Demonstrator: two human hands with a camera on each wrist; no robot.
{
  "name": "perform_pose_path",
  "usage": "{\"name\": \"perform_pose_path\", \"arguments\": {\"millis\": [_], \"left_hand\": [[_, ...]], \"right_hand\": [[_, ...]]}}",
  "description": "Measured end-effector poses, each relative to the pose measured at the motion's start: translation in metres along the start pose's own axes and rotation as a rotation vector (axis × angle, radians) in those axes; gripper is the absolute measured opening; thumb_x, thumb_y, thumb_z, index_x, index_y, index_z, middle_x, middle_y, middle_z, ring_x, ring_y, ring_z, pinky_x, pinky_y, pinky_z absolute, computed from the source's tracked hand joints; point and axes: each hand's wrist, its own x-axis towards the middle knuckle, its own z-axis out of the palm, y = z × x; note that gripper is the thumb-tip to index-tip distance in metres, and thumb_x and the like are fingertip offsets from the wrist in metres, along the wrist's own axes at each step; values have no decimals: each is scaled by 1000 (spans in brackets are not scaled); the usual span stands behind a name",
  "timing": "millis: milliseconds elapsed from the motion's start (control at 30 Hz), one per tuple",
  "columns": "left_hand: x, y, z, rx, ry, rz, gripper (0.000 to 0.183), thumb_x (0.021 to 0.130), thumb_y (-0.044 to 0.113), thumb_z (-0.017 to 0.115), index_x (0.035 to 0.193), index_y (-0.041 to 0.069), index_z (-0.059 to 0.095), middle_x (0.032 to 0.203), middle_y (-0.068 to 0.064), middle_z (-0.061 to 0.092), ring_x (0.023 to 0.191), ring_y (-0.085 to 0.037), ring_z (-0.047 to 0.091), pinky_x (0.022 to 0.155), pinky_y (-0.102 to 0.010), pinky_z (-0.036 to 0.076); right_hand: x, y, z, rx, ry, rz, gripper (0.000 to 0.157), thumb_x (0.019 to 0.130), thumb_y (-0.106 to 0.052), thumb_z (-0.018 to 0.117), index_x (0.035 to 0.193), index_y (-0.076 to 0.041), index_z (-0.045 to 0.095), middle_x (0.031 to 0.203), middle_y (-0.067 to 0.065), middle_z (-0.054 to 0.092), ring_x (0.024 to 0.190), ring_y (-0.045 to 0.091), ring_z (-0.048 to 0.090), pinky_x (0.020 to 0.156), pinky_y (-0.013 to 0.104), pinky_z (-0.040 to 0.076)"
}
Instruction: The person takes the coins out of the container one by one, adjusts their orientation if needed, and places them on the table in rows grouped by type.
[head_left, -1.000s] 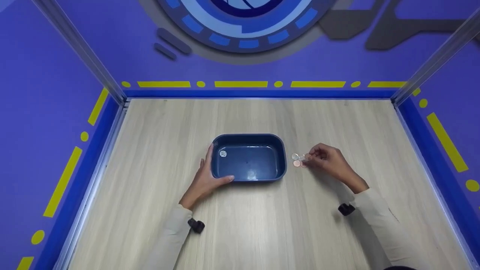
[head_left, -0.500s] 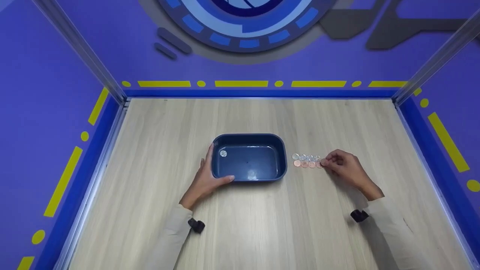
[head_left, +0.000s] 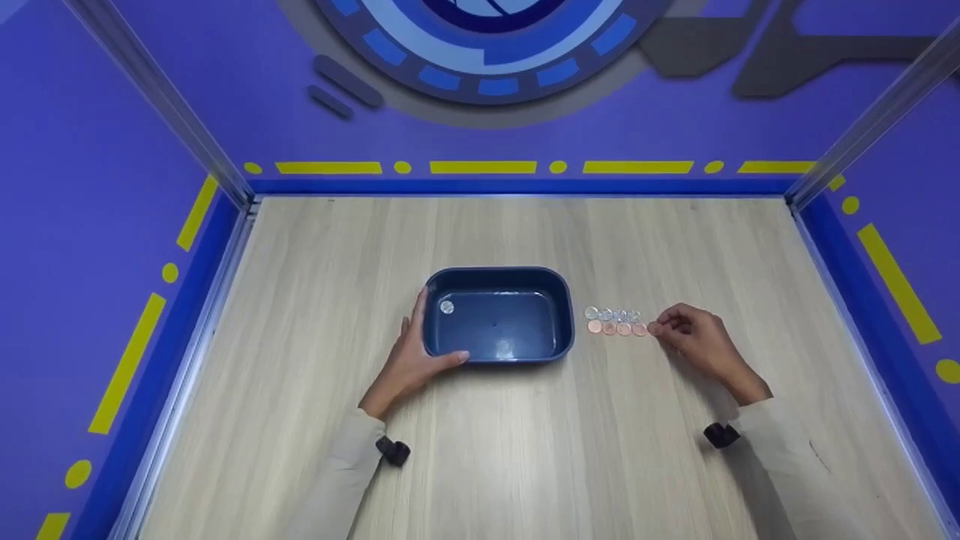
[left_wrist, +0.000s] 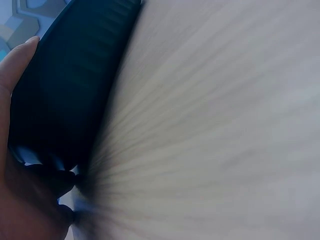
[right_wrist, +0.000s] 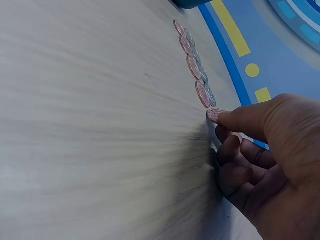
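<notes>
A dark blue plastic container (head_left: pixel 495 330) with rounded corners stands mid-table. My left hand (head_left: pixel 409 356) grips its left end, thumb over the near rim and fingers along the outer side. One silver coin (head_left: pixel 447 307) lies inside, near the left end. To the right of the container, several silver coins (head_left: pixel 613 315) form a back row, and several copper coins (head_left: pixel 616 328) form a row in front. At the right end of the copper row, my right hand (head_left: pixel 697 337) pinches another copper coin (right_wrist: pixel 215 115) between thumb and finger, with the other fingers curled under.
The wood-grain table (head_left: pixel 480 465) is bounded by blue-purple panels (head_left: pixel 480 135) at the back and both sides, with metal rails at the corners. A small black device (head_left: pixel 392 451) sits on the left wrist, and another black device (head_left: pixel 721 435) on the right.
My right hand has moved right from beside the container, and the coins it partly covered now show as two rows. The copper coin in its fingers has moved right too. The left hand stays put.
</notes>
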Motion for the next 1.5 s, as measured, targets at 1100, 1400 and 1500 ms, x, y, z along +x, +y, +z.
{"name": "perform_pose_path", "arguments": {"millis": [1100,1400,1500], "left_hand": [[-1,0,1,-20,-4,-1,138,80,61,94,179,36,2,185,-10,11,165,-57,-4,124,-82,15],[-1,0,1,-13,1,5,138,79,61,94,179,37,2,185,-11,11,164,-58,-3,125,-81,15],[0,0,0,-8,-1,4,138,79,62,94,179,37,1,185,-10,10,164,-58,-3,125,-81,15]], "right_hand": [[-1,-3,3,-87,4,32,9,101,2,76,109,4,78,96,14,75,81,17,64,68,18,50],[-1,-2,4,-115,15,24,7,100,2,77,106,5,77,95,14,74,82,19,64,67,18,49],[0,-2,4,-114,22,17,7,99,3,77,106,4,78,94,13,74,81,17,63,67,18,48]]}}
